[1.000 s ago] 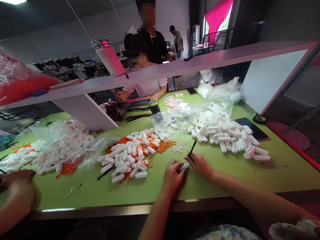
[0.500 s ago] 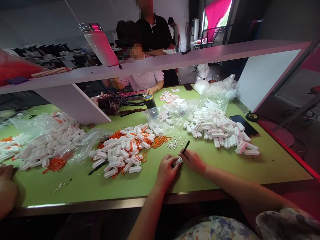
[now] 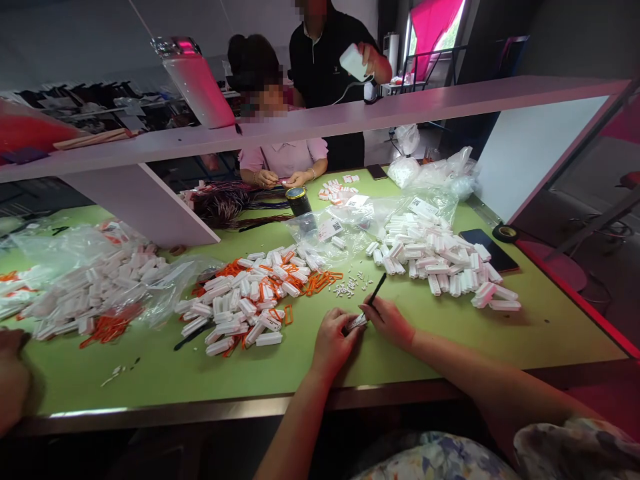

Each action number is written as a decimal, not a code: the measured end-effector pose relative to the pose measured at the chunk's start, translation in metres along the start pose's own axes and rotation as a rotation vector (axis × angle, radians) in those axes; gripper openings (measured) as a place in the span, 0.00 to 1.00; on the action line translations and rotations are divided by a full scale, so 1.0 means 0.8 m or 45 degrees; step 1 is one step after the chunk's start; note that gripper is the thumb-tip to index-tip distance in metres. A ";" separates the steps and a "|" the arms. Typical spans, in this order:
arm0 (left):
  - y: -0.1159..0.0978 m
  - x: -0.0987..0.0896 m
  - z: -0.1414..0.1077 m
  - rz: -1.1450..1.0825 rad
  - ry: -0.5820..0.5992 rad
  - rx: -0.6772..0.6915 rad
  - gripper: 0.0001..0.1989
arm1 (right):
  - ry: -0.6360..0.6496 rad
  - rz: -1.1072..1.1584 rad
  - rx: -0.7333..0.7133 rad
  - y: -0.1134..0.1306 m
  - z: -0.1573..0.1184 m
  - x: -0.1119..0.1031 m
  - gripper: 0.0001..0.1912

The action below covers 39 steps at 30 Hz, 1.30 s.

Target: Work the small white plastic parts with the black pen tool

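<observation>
Near the front of the green table, my left hand (image 3: 334,340) is closed around a small white connector block (image 3: 357,323) with a row of dark holes. My right hand (image 3: 389,321) pinches a thin black tool (image 3: 378,288), its lower end at the block. Small white pins (image 3: 347,287) lie scattered just beyond my hands. To the left is a heap of white blocks (image 3: 233,300) mixed with orange clips (image 3: 320,283). Another pile of white blocks (image 3: 440,257) lies to the right.
A shelf (image 3: 310,127) crosses above the table, bearing a bottle (image 3: 197,87). A black jar (image 3: 299,201), plastic bags (image 3: 325,230), a tablet (image 3: 487,249) and black tape (image 3: 505,233) lie around. Two people are opposite; another person's hand (image 3: 13,373) is at far left.
The black tool in my right hand stands a little higher and leans further right. Across the table, the seated person's hands have come together, and the standing person now holds up a white device.
</observation>
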<state>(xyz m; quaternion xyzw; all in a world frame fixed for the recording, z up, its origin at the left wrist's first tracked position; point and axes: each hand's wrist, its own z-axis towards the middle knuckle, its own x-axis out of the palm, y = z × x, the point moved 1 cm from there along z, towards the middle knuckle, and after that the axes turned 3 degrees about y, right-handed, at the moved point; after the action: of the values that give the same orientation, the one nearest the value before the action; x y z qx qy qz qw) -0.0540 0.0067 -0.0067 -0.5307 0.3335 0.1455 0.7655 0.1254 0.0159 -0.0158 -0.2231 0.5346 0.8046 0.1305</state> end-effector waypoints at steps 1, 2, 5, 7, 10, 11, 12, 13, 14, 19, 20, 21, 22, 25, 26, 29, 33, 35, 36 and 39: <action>-0.001 -0.001 0.000 0.004 0.001 0.001 0.06 | 0.003 -0.005 0.000 -0.001 0.000 0.000 0.14; -0.001 -0.001 0.000 0.006 0.002 0.001 0.06 | 0.006 -0.010 -0.004 -0.001 -0.001 0.001 0.13; -0.002 -0.002 0.000 0.007 0.007 -0.004 0.06 | 0.027 -0.046 -0.035 -0.003 -0.002 0.002 0.12; -0.001 -0.001 0.000 0.006 0.006 -0.004 0.06 | 0.046 -0.094 -0.071 -0.004 -0.002 0.004 0.12; 0.001 0.000 0.000 0.005 0.006 -0.003 0.06 | 0.094 -0.188 -0.141 -0.003 -0.002 0.007 0.12; 0.002 0.000 0.000 0.003 0.007 0.000 0.06 | 0.115 -0.221 -0.165 -0.002 -0.002 0.008 0.12; 0.003 0.001 0.000 -0.001 0.008 0.002 0.06 | 0.134 -0.252 -0.187 -0.002 -0.002 0.009 0.12; 0.004 0.001 -0.001 -0.005 0.009 0.005 0.07 | 0.145 -0.274 -0.204 -0.001 -0.003 0.009 0.12; 0.004 0.002 -0.001 -0.008 0.009 0.006 0.07 | 0.143 -0.279 -0.214 0.000 -0.003 0.009 0.12; 0.004 0.002 -0.001 -0.017 0.000 0.002 0.06 | 0.024 -0.104 -0.143 0.001 -0.005 0.003 0.12; 0.003 0.002 -0.001 -0.020 -0.001 0.001 0.06 | 0.017 -0.071 -0.121 0.001 -0.005 0.003 0.12; 0.003 0.003 -0.001 -0.022 -0.001 0.000 0.06 | 0.018 -0.047 -0.104 0.001 -0.005 0.002 0.12; 0.003 0.003 -0.001 -0.021 0.000 -0.001 0.06 | 0.025 -0.029 -0.091 0.001 -0.004 0.002 0.12; 0.004 0.003 -0.001 -0.017 0.005 -0.004 0.07 | 0.040 -0.007 -0.062 0.001 -0.003 0.002 0.13; 0.005 0.003 -0.001 -0.015 0.008 -0.003 0.07 | 0.043 -0.009 -0.054 0.000 -0.002 0.003 0.13; 0.005 0.003 -0.001 -0.006 0.012 -0.004 0.06 | 0.046 -0.014 -0.045 0.000 -0.002 0.003 0.14; 0.005 0.003 -0.001 -0.007 0.008 -0.005 0.06 | 0.037 -0.004 -0.075 0.000 -0.002 0.003 0.13; 0.005 0.004 -0.002 -0.009 0.007 0.000 0.06 | 0.031 -0.014 -0.093 0.000 -0.002 0.003 0.13; 0.005 0.004 -0.002 -0.009 0.006 0.001 0.06 | 0.032 -0.025 -0.105 0.000 -0.003 0.003 0.13; 0.005 0.003 -0.001 -0.006 0.007 -0.001 0.06 | 0.035 -0.080 -0.145 -0.002 -0.003 0.006 0.13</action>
<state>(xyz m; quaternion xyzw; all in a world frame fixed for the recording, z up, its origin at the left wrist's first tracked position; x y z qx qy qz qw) -0.0546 0.0071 -0.0116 -0.5322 0.3344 0.1424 0.7647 0.1225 0.0145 -0.0201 -0.2578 0.4823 0.8262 0.1354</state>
